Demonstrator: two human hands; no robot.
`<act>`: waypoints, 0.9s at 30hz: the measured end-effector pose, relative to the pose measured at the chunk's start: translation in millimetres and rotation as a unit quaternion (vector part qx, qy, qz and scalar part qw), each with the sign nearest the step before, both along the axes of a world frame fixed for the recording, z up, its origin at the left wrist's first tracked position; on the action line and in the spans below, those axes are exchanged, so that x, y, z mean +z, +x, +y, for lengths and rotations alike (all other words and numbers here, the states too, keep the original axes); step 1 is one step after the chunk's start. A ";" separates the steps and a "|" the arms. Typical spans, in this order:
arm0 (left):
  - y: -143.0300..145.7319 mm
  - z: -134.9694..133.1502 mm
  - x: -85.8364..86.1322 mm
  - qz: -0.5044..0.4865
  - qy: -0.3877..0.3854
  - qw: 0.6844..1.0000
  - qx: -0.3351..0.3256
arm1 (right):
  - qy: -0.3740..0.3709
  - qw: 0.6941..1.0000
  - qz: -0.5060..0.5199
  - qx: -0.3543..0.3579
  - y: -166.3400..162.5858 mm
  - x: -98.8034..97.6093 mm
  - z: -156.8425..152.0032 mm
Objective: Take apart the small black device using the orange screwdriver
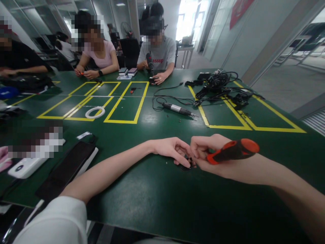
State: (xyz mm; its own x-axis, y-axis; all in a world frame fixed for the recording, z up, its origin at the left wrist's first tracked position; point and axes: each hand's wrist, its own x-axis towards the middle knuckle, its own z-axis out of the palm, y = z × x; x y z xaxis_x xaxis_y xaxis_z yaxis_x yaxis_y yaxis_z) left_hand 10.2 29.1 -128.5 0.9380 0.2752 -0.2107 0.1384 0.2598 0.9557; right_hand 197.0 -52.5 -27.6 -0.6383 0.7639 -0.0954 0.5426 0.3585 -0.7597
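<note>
My right hand (215, 152) is wrapped round a screwdriver (235, 150) with an orange and black handle, its butt tilted up to the right. The blade end is hidden behind the fingers. Close against it, my left hand (174, 150) is closed, thumb and fingers pinching a small dark part (189, 162) just above the green table (142, 203). Fingers cover most of that part, so its kind does not show. The fingertips of both hands meet around it.
An electric screwdriver (176, 109) with a cord lies beyond my hands. Tangled black cables (218, 86) sit at the back right. A white ring (94, 112) rests near yellow tape; a black pouch (68, 166) lies left. Opposite, a person (158, 51) holds a power tool (149, 62).
</note>
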 end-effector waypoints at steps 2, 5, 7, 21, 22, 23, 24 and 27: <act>-0.3 0.0 1.1 0.008 0.003 1.000 0.002 | 0.002 1.000 -0.011 -0.013 0.9 1.2 -0.2; -0.2 0.4 1.0 0.013 0.001 1.000 0.001 | 0.002 0.999 -0.027 -0.027 -0.5 2.8 -1.0; 0.2 0.9 -0.8 0.004 0.002 1.000 -0.002 | -0.002 0.999 -0.025 -0.021 -2.2 2.8 -1.3; -0.9 0.5 -0.1 0.001 0.005 1.000 0.000 | -0.005 0.999 -0.037 -0.025 -0.3 1.8 -2.4; -0.8 0.4 0.0 0.001 0.003 1.000 0.000 | 0.006 0.999 -0.036 -0.028 -0.7 1.2 -2.9; -0.6 0.4 0.1 0.002 0.000 1.000 0.000 | 0.014 0.999 -0.032 -0.031 -1.0 0.6 -3.1; -0.5 0.4 0.1 0.001 -0.001 1.000 0.000 | 0.020 0.999 -0.027 -0.034 -1.1 -0.1 -3.2; -0.2 0.4 0.0 -0.006 0.001 1.000 -0.007 | 0.023 0.999 -0.027 -0.037 -0.8 -0.4 -2.9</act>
